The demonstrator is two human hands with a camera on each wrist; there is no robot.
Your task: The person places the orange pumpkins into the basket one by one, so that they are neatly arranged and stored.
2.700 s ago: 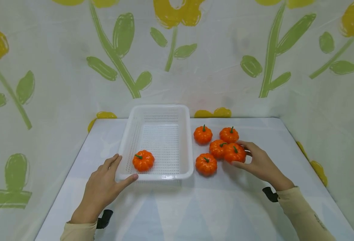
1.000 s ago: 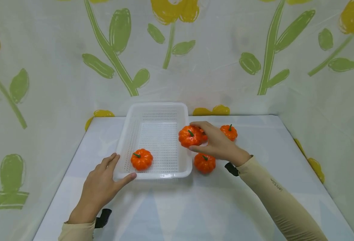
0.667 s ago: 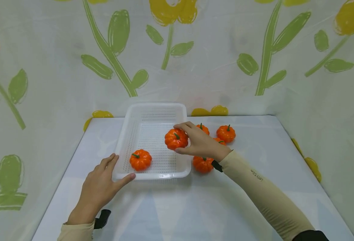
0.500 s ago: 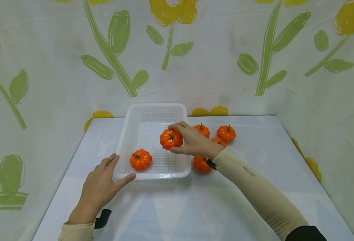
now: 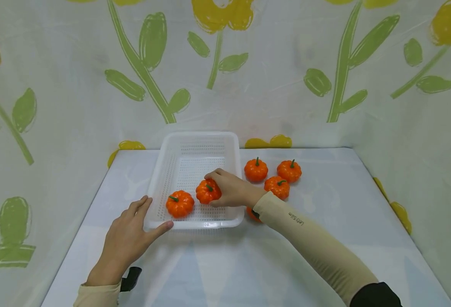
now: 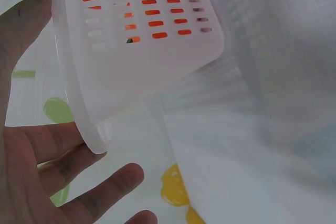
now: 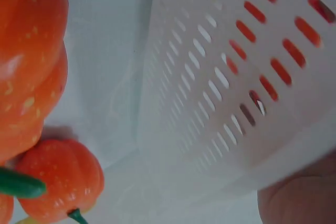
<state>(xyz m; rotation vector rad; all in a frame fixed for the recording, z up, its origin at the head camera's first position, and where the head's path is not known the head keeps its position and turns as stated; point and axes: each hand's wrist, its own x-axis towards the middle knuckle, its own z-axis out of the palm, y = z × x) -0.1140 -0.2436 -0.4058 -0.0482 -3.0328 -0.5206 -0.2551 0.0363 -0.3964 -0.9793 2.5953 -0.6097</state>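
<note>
A small orange toy pumpkin [image 5: 208, 191] with a green stem is held low inside the white plastic basket [image 5: 206, 224]. My right hand [image 5: 231, 189] grips it from the right side, thumb in front and fingers behind. To its left, another toy pumpkin [image 5: 180, 204] lies on the basket floor. At the basket's front left corner my left hand [image 5: 127, 238] rests with fingers and thumb spread and fairly straight, touching the rim. The left wrist view shows the thumb and a finger [image 6: 55, 140] against the rim. Orange shows through the slots of the basket wall [image 7: 231, 145] in the right wrist view.
Right of the basket several more pumpkins sit on the white table [image 5: 325, 204]: one at the back [image 5: 255, 169], others beside it. One pumpkin [image 5: 253, 214] is mostly hidden behind the right wrist. A curtain with flower prints [image 5: 279, 85] rises behind the table.
My right hand has lifted a pumpkin from the group on the right, carried it left over the rim and lowered it into the basket beside the other one. My left hand has stayed put.
</note>
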